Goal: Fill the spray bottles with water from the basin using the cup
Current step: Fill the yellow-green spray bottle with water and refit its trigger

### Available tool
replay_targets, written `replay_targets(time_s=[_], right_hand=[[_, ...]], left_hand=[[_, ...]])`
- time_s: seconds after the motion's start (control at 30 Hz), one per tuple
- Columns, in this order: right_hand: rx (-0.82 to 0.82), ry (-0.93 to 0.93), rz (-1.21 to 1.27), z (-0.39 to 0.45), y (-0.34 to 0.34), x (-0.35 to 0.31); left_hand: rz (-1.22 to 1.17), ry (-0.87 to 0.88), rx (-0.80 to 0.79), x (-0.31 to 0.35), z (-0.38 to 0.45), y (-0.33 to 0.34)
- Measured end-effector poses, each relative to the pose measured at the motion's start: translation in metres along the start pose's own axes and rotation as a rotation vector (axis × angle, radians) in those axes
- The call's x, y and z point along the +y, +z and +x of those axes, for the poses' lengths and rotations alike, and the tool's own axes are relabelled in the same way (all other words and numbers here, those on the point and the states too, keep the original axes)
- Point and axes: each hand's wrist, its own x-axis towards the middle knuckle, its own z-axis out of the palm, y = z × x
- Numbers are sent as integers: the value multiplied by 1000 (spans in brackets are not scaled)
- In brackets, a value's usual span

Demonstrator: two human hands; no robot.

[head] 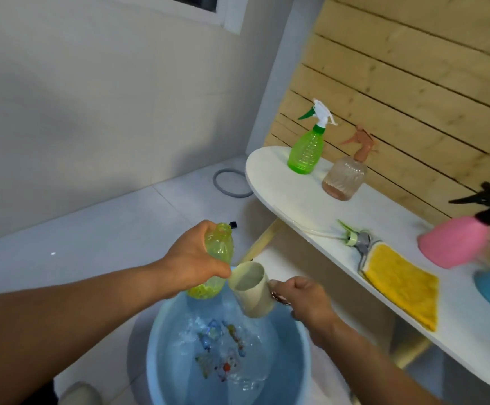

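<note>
My left hand (191, 260) gripped the open bottle (216, 260) over the basin (156, 346); my right (305, 299) clasped the cup (251, 287) by its handle. I judged the lip should meet the neck, then tip slowly.

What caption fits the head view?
Left hand holds yellow-green bottle, right hand holds cup over basin.

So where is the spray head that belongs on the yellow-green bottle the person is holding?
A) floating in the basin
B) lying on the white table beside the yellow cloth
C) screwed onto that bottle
B: the yellow-green bottle in the left hand has an open neck, and a loose spray head lies on the white table by the yellow cloth.
</note>
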Motion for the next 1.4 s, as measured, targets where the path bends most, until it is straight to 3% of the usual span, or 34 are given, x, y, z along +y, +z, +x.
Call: replay_targets(time_s=[0.23, 0.53, 0.83, 1.4], right_hand=[[27, -138, 10, -36, -34, -72], [112, -343, 22, -48, -43, -116], [200, -501, -124, -48, -48, -126], [305, -616, -411, -72, -46, -138]], left_hand=[[15, 8, 8, -2, 0, 1], [64, 32, -86, -6, 2, 11], [87, 90, -139, -3, 5, 20], [86, 117, -157, 0, 6, 22]])
